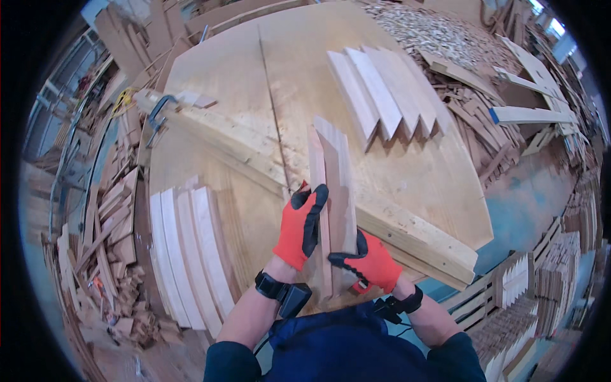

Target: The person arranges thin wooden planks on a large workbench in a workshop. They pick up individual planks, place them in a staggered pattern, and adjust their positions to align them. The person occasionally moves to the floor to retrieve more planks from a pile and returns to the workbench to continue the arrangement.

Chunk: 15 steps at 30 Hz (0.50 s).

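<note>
Upright in front of my body is a long, angled wooden piece (pixel 340 184), apparently two pale boards meeting lengthwise along an edge. My left hand (pixel 301 223), in an orange glove with black palm and fingers, grips its left edge about halfway down. Lower on the opposite side, my right hand (pixel 372 261) in a matching glove holds it with the thumb across the face. Some fingers of both hands are hidden behind the wood. Beneath it, a thick timber beam (pixel 223 139) runs diagonally across the plywood tabletop (pixel 223 70).
A blue clamp (pixel 157 116) sits at the beam's far left end. Several similar angled pieces (pixel 389 89) lie nested at the back right, and more wooden pieces (pixel 194 254) at the left. Offcuts (pixel 124 254) and wood scraps (pixel 439 38) surround the table; stacked wood (pixel 515 305) stands at right.
</note>
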Each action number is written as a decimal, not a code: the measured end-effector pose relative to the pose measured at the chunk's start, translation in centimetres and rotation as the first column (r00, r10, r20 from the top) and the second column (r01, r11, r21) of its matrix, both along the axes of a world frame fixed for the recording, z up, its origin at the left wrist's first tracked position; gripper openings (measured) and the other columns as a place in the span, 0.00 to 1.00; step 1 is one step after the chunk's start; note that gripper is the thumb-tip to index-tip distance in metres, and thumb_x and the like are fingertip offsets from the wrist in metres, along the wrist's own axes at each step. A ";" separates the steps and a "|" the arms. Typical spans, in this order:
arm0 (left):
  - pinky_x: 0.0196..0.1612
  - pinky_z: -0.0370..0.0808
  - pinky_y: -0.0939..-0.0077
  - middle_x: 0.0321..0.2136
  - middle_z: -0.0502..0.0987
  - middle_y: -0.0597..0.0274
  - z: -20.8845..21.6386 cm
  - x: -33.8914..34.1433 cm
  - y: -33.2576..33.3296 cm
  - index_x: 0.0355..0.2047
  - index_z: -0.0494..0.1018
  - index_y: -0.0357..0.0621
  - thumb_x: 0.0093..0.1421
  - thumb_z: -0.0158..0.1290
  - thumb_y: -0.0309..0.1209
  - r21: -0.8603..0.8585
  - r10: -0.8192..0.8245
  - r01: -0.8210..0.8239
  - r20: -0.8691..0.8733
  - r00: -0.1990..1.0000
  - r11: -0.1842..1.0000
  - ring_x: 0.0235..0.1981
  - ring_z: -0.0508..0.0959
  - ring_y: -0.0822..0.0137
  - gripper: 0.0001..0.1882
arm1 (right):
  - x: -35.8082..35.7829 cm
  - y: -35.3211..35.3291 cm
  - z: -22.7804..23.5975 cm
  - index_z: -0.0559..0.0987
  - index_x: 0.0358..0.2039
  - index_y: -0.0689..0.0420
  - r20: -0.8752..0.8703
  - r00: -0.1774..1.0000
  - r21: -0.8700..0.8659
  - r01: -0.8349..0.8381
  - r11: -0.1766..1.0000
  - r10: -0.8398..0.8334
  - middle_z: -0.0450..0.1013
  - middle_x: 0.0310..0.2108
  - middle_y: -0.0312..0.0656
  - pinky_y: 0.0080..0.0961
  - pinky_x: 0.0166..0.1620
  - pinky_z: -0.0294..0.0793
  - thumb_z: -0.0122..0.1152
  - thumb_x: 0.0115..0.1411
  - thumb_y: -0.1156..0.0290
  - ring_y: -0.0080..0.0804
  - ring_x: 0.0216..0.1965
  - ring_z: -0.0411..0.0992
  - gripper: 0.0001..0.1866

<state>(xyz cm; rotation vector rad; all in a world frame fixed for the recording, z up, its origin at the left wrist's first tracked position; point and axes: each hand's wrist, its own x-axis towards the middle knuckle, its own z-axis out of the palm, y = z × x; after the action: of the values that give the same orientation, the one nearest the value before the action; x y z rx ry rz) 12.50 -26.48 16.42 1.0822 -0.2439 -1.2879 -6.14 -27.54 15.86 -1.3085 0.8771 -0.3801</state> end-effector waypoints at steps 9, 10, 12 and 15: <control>0.44 0.73 0.82 0.40 0.77 0.67 2.0 -0.4 -4.9 0.53 0.72 0.39 0.65 0.60 0.37 0.001 -0.180 0.185 0.239 0.954 0.983 0.41 0.75 0.76 0.21 | -2.7 -5.0 1.6 0.77 0.50 0.63 -0.005 0.991 0.040 0.135 0.990 -0.135 0.79 0.40 0.38 0.25 0.43 0.75 0.72 0.56 0.59 0.21 0.39 0.74 0.27; 0.45 0.73 0.81 0.41 0.77 0.65 1.6 0.3 -5.7 0.54 0.72 0.40 0.65 0.59 0.38 0.049 -0.198 0.192 0.247 0.949 0.980 0.42 0.75 0.75 0.22 | -3.8 -7.0 2.5 0.77 0.50 0.64 -0.061 0.989 0.042 0.135 0.990 -0.133 0.79 0.40 0.38 0.26 0.43 0.75 0.72 0.57 0.59 0.22 0.39 0.74 0.27; 0.46 0.74 0.80 0.41 0.77 0.60 0.2 2.3 -7.1 0.56 0.72 0.41 0.66 0.58 0.40 0.149 -0.218 0.184 0.263 0.940 0.972 0.44 0.76 0.72 0.23 | -5.8 -12.4 5.3 0.77 0.49 0.64 -0.390 0.904 -0.059 0.168 0.984 -0.178 0.79 0.38 0.40 0.29 0.42 0.76 0.72 0.56 0.58 0.27 0.38 0.76 0.27; 0.35 0.74 0.81 0.29 0.76 0.66 -3.8 3.8 -10.3 0.43 0.75 0.46 0.69 0.53 0.41 -0.102 0.054 0.002 0.539 0.840 0.995 0.31 0.76 0.74 0.12 | -10.4 -21.8 3.6 0.73 0.57 0.62 -0.266 0.868 -0.647 0.162 0.745 -0.420 0.78 0.46 0.50 0.32 0.49 0.74 0.70 0.57 0.59 0.35 0.46 0.76 0.31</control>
<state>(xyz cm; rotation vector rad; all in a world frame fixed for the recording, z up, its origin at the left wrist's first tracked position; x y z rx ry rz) 16.29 -36.74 12.66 1.3444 -0.7113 -0.9058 -16.49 -49.29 19.46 -1.8919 1.3973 -0.7097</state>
